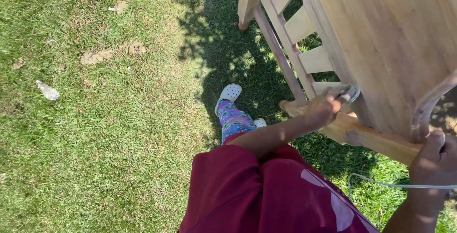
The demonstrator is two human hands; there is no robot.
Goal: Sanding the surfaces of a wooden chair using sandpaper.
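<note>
On sunlit grass [95,133], we see a crumpled plastic bottle [47,90] lying at nine o'clock. Toward centre, our left hand [323,110] presses a grey sanding pad [349,93] against the rail of an unfinished wooden chair [395,47], fingers [333,100] curled narrow over the pad. At four o'clock, our right hand [435,159] grips the chair's lower rail, fingers wrapped closed around the wood. The chair fills one to three o'clock, tilted.
</note>
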